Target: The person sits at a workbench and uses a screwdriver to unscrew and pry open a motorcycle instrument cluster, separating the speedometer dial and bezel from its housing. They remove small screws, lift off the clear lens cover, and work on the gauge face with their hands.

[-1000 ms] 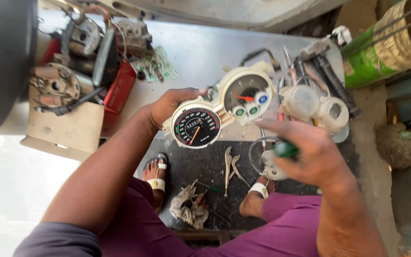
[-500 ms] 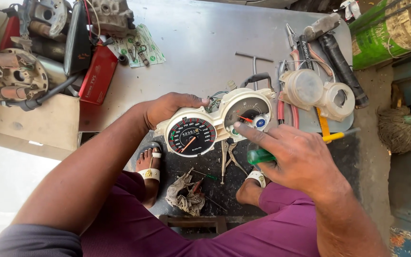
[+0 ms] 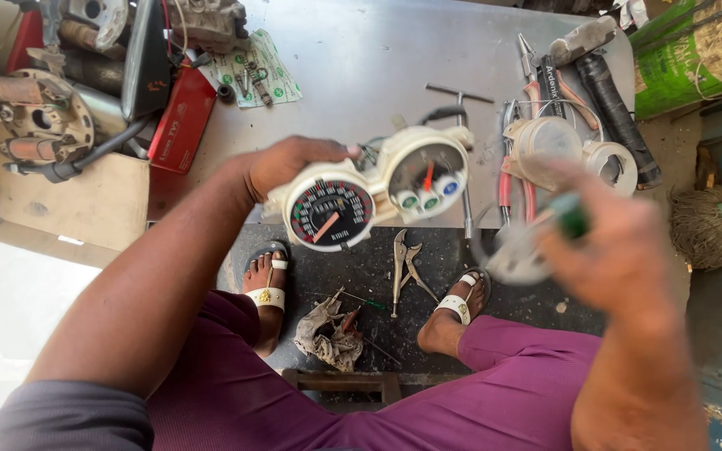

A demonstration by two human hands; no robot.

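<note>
- Two hands are working over the person's lap: the right hand (image 3: 620, 250), blurred, is gripping a green-handled tool (image 3: 572, 215).
- The left hand (image 3: 290, 163) is clasping the gauge cluster (image 3: 369, 192) above the table edge; keeping it steady should help.
- A clear tub (image 3: 545, 138) is lying farther back; contents unclear.

— What is the work surface?

— A grey metal bench (image 3: 361, 75), with dark floor (image 3: 428, 276) below it.

— What lies on the bench?

— A printed paper sheet (image 3: 252, 67) near the far left, a red box (image 3: 179, 125) beside engine parts (image 3: 39, 125), a T-handled wrench (image 3: 461, 125) in the middle, pliers (image 3: 536, 71) and two clear round covers (image 3: 578, 150) at the right.

— And on the floor?

— Locking pliers (image 3: 405, 267) and a crumpled rag (image 3: 327, 334).
</note>
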